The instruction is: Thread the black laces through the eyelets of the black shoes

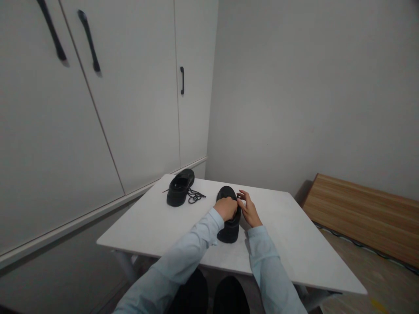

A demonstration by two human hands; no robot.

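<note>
Black shoe (pixel 228 234) handled on white table (pixel 281 253)

The shoe is set near the table's middle, its heel turned toward the person. Its upper is covered by the left hand (pixel 225 208), whose fingers are curled; what is gripped cannot be told. The right hand (pixel 250 211) is held at its right edge, fingers loosely bent; whether anything is pinched cannot be told. A second black shoe (pixel 176 198) is placed farther left, beside loose laces (pixel 195 196).

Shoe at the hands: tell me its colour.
Black; the shoe shows best in the head view.
</note>
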